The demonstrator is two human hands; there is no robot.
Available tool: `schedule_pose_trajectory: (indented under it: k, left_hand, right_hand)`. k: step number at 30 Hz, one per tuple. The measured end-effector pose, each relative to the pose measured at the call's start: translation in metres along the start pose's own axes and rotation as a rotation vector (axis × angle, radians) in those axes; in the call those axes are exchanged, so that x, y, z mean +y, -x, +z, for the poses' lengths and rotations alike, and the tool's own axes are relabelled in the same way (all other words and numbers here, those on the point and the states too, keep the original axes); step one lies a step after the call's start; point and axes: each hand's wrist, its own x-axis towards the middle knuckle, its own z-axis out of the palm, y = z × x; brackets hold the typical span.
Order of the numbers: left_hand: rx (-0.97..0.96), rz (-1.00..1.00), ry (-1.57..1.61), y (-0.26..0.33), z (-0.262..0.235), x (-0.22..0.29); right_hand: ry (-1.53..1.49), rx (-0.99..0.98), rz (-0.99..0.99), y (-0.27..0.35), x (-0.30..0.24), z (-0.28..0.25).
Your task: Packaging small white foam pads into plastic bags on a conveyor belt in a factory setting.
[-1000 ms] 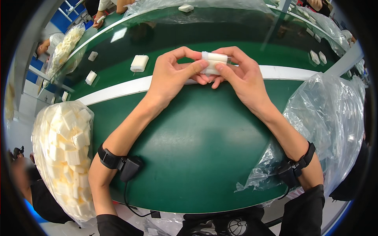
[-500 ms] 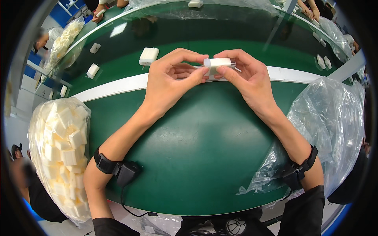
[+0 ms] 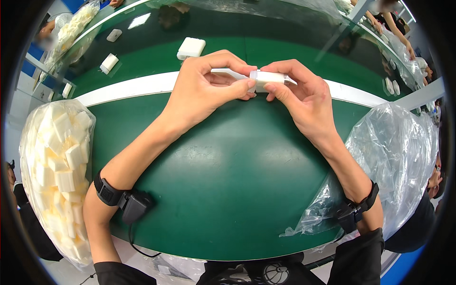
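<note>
A small white rectangular block (image 3: 271,78) is held above the white strip along the belt's near edge. Clear film shows around its ends. My left hand (image 3: 202,90) pinches its left end between thumb and fingers, and my right hand (image 3: 309,92) pinches its right end. Both hands are closed on this one piece. Their fingers hide part of it, so I cannot tell how far the film covers it. Just beyond my left hand, a larger white block (image 3: 191,48) rests on the green belt.
A clear bag packed with cream-white blocks (image 3: 66,175) stands at the left. Crumpled clear plastic bag (image 3: 387,156) lies at the right of the green tabletop (image 3: 213,190). Film-wrapped white blocks (image 3: 109,63) lie on the belt (image 3: 228,57). Another person's arm (image 3: 399,31) shows far right.
The view has shifted, so the left bag and belt blocks sit elsewhere in the picture. Both hands still grip the small block, with more film showing at its right end.
</note>
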Motion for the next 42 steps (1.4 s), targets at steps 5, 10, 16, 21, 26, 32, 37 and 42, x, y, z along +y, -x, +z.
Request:
schedule_pose_trajectory:
  k: [5, 10, 16, 21, 26, 32, 37, 42]
  left_hand:
    - [-0.011, 0.05, 0.062, -0.001, -0.003, 0.001]
    - [0.014, 0.012, 0.018, 0.001, -0.004, 0.005]
    - [-0.007, 0.301, -0.026, 0.002, -0.001, -0.004]
    - [0.106, 0.072, -0.06, 0.003, -0.002, 0.005]
    - [0.12, 0.026, -0.104, 0.003, -0.003, 0.006]
    - [0.106, 0.027, -0.12, 0.005, 0.001, 0.011]
    - [0.079, 0.03, -0.065, 0.006, -0.001, 0.008]
    - [0.029, 0.14, -0.155, 0.009, -0.005, 0.008]
  right_hand:
    - [-0.013, 0.031, -0.004, 0.0, 0.001, 0.004]
    - [-0.062, 0.051, -0.047, -0.006, -0.002, 0.009]
    - [-0.311, 0.022, 0.183, -0.008, -0.008, 0.005]
    - [-0.229, 0.057, 0.077, -0.006, -0.004, 0.005]
    - [-0.189, 0.035, 0.072, -0.005, -0.005, 0.006]
    - [-0.229, 0.06, 0.049, -0.005, -0.003, 0.006]
    - [-0.12, 0.064, 0.025, -0.004, -0.002, 0.008]
    - [-0.018, 0.085, 0.025, -0.002, -0.005, 0.011]
